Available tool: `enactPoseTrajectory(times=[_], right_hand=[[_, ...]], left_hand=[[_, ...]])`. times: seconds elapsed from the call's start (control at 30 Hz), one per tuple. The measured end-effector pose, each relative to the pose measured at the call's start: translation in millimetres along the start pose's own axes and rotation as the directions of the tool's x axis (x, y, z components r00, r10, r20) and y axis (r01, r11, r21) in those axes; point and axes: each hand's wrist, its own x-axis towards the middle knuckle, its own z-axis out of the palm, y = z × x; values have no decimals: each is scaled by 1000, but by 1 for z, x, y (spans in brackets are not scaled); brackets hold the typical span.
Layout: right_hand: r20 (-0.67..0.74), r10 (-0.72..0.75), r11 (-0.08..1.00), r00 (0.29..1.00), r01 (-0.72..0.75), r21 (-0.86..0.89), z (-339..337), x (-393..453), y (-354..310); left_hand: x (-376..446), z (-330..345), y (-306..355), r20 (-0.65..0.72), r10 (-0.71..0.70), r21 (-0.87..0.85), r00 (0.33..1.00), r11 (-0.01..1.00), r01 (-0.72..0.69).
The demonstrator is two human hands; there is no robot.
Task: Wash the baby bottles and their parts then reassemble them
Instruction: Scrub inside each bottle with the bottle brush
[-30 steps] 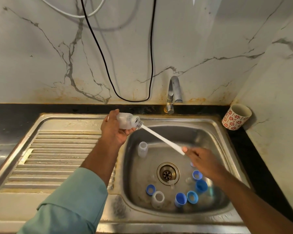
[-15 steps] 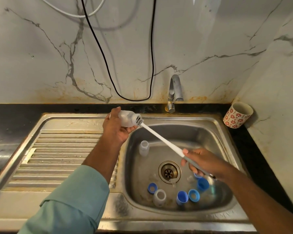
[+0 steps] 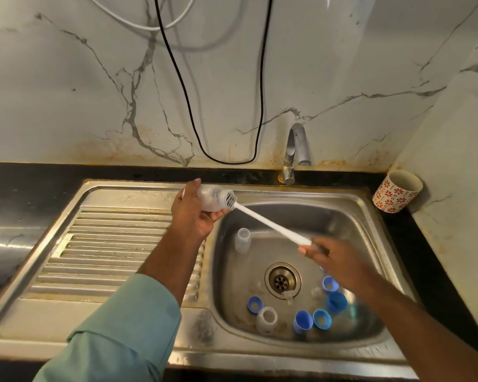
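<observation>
Nearest: teal sleeve [image 3: 116, 334] on the left forearm, bare right forearm coming in from lower right.

Sink basin [image 3: 370, 221] floor, front row: a clear bottle [image 3: 266, 320] lying on its side with mouth facing the camera, a blue ring [image 3: 254, 305] just left of it, a blue cap [image 3: 302, 322] and another blue ring [image 3: 321, 319] to its right. Further right, two more blue pieces [image 3: 336, 301], partly hidden by the right arm. Drain [image 3: 283, 280] mid-basin, with a small clear part [image 3: 288, 295] at its front edge; can't tell what it is.

Right hand [image 3: 334, 260] is over the basin, right of the drain. Fingers curled round the end of the white brush handle [image 3: 271, 224]; motion-blurred, so exact finger spread can't be told. Handle runs diagonally up-left from that grip.

Second clear bottle [image 3: 243, 240] stands upright at the basin's back left, under the handle line, not touching it.

Left hand [image 3: 195, 213] is over the basin's left rim, next to the ribbed drainboard [image 3: 108, 249]. Fingers and thumb wrapped round a clear baby bottle [image 3: 213, 199], held roughly horizontal with mouth pointing right. Brush head [image 3: 230, 200] sits in the bottle mouth, bristles partly showing outside the neck.

Back: tap [image 3: 295, 150] on the wall side, no water visible. Red-patterned cup [image 3: 397, 191] on the black counter, right corner, leaning against the wall. Black cable [image 3: 188, 106] loops down the marble wall.
</observation>
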Motion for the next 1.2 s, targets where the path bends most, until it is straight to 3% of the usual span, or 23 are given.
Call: enactPoseTrajectory(times=[0.07,0.1,0.17,0.23,0.3,0.33,0.37,0.43,0.5,0.57,0.63,0.7,0.73,0.77,0.8,0.83,0.87,0.9,0.97,1.0,1.03,1.1,1.2], right_hand=[[-297,-318,833,900,116,-542,8,2,1],[-351,-456,743,818,133,-656,11,1,0],[-349,-592,668,726,199,-717,14,1,0],[-354,-552,704,755,194,-683,15,2,-4],[-277,-201,939,940,104,-327,10,-1,-18],[-82,20,1000,996,-18,17,5,-3,-24],[164,138,931,977,-184,314,-1,-6,-30],[383,171,790,908,-359,497,-8,-8,-36],[209,178,910,962,-241,337,-5,-13,-35],[-204,-4,984,979,-32,-173,0,-17,-32],[-447,-424,787,788,76,-613,4,-23,-27],[-453,-584,682,673,104,-724,4,-28,-29],[-470,-496,754,730,94,-650,4,-30,-34],[-442,-250,908,862,49,-417,-1,-34,-47],[-247,57,996,967,-73,-54,-5,-38,-57],[37,248,937,968,-250,244,-11,-41,-64],[229,305,842,925,-374,389,-17,-43,-64],[275,290,829,917,-384,406,-23,-41,-62],[88,239,949,967,-252,189,-29,-38,-61],[-85,134,984,987,-143,-106,-31,-36,-62],[-262,-60,891,963,-67,-449,-34,-33,-64],[-342,-546,550,765,20,-835,-35,-32,-68],[-243,-757,379,606,105,-919,-33,-39,-76]], left_hand=[[-2,-7,2,-31,1,-11,1000,1000,-1],[-5,-8,3,-42,4,1,999,1000,-4],[-8,-10,5,-56,9,56,998,998,-5],[-9,-10,10,-37,-8,63,999,998,11],[-8,-9,17,-22,-28,47,999,998,29],[-6,-8,19,-4,-41,43,999,998,41],[-5,-8,21,17,-52,41,999,998,51],[-3,-7,22,66,-74,31,995,997,72],[1,-7,20,100,-109,-15,989,994,111],[7,-6,16,118,-157,-79,981,983,167],[10,-5,11,144,-212,-122,967,966,230],[10,-4,5,141,-236,-123,961,960,253],[10,-4,4,129,-237,-108,963,962,252],[10,-4,4,119,-227,-88,966,967,238],[11,-6,7,114,-199,-60,973,977,207],[11,-6,11,123,-168,-22,978,985,172],[9,-8,16,158,-140,31,977,990,136],[7,-9,21,201,-112,103,973,990,92],[3,-10,27,242,8,304,970,949,-84],[4,-11,28,252,88,379,964,908,-182],[5,-11,30,263,165,411,951,872,-265],[10,-10,33,272,302,393,914,832,-392],[19,-6,38,244,503,439,829,705,-557]])
